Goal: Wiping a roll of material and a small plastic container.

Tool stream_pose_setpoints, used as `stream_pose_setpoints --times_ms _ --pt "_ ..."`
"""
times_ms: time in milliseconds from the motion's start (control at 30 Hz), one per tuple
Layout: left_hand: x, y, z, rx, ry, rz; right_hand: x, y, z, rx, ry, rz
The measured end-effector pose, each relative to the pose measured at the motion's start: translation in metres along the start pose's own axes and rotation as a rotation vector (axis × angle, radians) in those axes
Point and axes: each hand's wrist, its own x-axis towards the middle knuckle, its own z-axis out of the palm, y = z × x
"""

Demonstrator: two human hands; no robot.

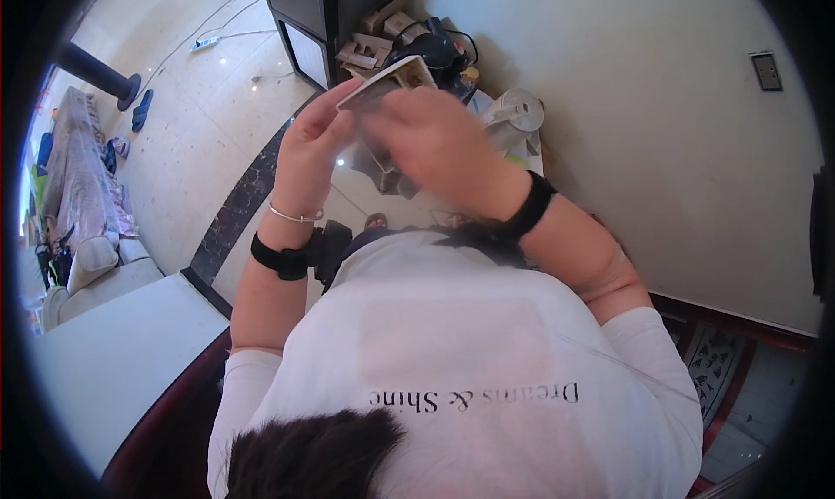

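Observation:
My left hand (317, 134) is raised in front of me and grips the near left corner of a shallow rectangular pale-rimmed piece (416, 70), like a small tray or frame. Thumb and fingers close on its edge. The piece is tilted, and its inside looks greyish brown. My right hand (448, 147) lies over it from the right, hiding much of it. Motion smears the right fingers, so whether they pinch anything does not show. A bangle and a black strap (283, 257) circle the left wrist; another black strap (529, 205) is on the right.
Beyond my hands, cardboard boxes (364, 52), a black appliance (430, 54) and a white roll (520, 110) crowd against the wall. A dark cabinet (304, 21) stands behind. Left are a white tabletop (130, 360), a covered sofa (78, 169) and slippers (142, 109) on the tiled floor.

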Motion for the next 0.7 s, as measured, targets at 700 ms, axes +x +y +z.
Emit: stream_pose_setpoints --times_ms 700 --pt "0.002 -0.009 0.016 0.205 0.046 0.071 -0.023 0.009 -0.006 -0.035 -0.313 -0.078"
